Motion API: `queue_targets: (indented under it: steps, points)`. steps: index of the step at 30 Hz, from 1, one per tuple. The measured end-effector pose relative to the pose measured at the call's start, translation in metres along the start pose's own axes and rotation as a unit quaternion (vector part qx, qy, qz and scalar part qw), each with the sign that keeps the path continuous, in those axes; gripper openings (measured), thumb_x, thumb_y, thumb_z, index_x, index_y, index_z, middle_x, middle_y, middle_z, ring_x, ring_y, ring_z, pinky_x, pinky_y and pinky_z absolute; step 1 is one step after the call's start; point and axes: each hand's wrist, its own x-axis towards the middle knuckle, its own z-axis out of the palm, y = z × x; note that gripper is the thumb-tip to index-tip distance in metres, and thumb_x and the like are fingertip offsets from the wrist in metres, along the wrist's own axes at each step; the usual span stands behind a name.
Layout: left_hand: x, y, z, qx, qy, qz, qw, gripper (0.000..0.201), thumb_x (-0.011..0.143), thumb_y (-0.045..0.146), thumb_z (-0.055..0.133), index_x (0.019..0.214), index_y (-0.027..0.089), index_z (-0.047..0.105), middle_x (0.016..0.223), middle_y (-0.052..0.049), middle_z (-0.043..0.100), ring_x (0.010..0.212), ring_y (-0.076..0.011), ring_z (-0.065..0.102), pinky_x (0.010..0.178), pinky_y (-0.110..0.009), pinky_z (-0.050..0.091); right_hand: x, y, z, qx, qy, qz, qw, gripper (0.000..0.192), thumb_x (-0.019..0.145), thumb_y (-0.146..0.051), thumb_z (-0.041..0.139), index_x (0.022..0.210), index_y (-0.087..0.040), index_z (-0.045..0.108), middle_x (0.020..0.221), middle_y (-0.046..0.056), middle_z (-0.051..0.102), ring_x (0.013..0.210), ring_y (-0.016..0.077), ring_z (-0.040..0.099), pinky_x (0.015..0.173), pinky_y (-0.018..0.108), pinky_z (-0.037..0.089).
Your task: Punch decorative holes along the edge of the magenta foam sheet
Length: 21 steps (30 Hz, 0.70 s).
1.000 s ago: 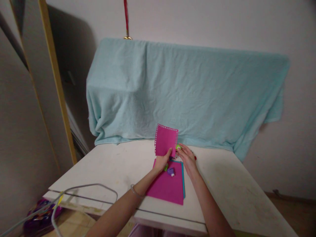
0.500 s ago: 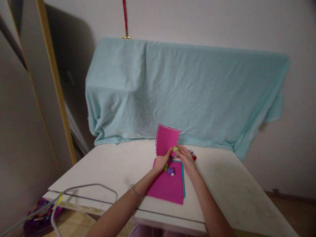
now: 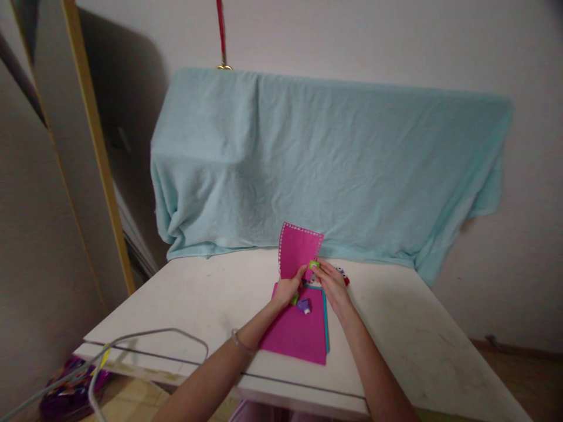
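Note:
My left hand [image 3: 290, 289] is closed on the lower edge of a pink paper sheet [image 3: 297, 249] held tilted up above the table. A row of small punched holes runs along the sheet's left, top and right edges. Between the fingers of my right hand [image 3: 333, 282] is a small green paper punch [image 3: 314, 265], at the sheet's right edge. Below, a purple punch [image 3: 303, 306] and another green piece [image 3: 294, 299], partly hidden by my left hand, lie on a larger pink sheet [image 3: 294, 337]. A blue sheet [image 3: 326, 325] shows from under it.
Past my right hand sits a red object with white eye shapes [image 3: 343, 275]. A light blue towel [image 3: 334, 164] drapes over something at the back of the white table [image 3: 404, 334]. A grey cable [image 3: 167, 330] crosses the near left corner.
My hands, the pink sheet and the green punch stay almost in place. The sheet sits very slightly lower and to the right; the camera view has shifted a little.

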Motion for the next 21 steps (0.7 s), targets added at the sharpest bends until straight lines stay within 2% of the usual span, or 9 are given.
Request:
queue_targets:
  steps: [6, 11, 16, 21]
  points:
    - [0.007, -0.008, 0.002, -0.006, -0.007, 0.03, 1.0, 0.063, 0.084, 0.076, 0.051, 0.048, 0.024, 0.052, 0.046, -0.002, 0.052, 0.044, -0.017, 0.047, 0.053, -0.03, 0.035, -0.001, 0.002, 0.0, 0.014, -0.013, 0.0, 1.0, 0.047, 0.059, -0.036, 0.092, 0.1, -0.021, 0.074, 0.094, 0.005, 0.076, 0.071, 0.0171, 0.064, 0.062, 0.03, 0.047]
    - [0.004, -0.003, 0.002, -0.007, -0.01, 0.022, 1.0, 0.062, 0.084, 0.074, 0.051, 0.048, 0.024, 0.051, 0.044, -0.001, 0.049, 0.041, -0.0165, 0.045, 0.052, -0.03, 0.035, -0.003, 0.003, 0.0, 0.012, -0.004, 0.008, 1.0, 0.048, 0.056, -0.035, 0.093, 0.096, -0.022, 0.071, 0.085, 0.004, 0.075, 0.071, 0.0183, 0.066, 0.064, 0.031, 0.049]
    - [-0.005, 0.01, -0.004, 0.0, 0.013, 0.035, 0.999, 0.048, 0.082, 0.067, 0.06, 0.06, 0.025, 0.06, 0.05, -0.002, 0.056, 0.058, -0.0213, 0.058, 0.06, -0.03, 0.042, -0.001, 0.004, 0.0, -0.003, 0.002, 0.008, 1.0, 0.045, 0.054, -0.036, 0.094, 0.09, -0.019, 0.073, 0.082, 0.003, 0.075, 0.067, 0.0171, 0.064, 0.062, 0.03, 0.05]
    - [-0.01, 0.018, -0.008, 0.059, -0.011, 0.024, 0.998, 0.051, 0.085, 0.07, 0.052, 0.071, 0.022, 0.064, 0.059, -0.003, 0.062, 0.07, -0.0223, 0.064, 0.067, -0.03, 0.045, 0.001, 0.007, -0.002, 0.001, 0.0, 0.011, 1.0, 0.044, 0.054, -0.034, 0.095, 0.092, -0.019, 0.076, 0.084, 0.003, 0.074, 0.069, 0.0157, 0.063, 0.062, 0.028, 0.05]
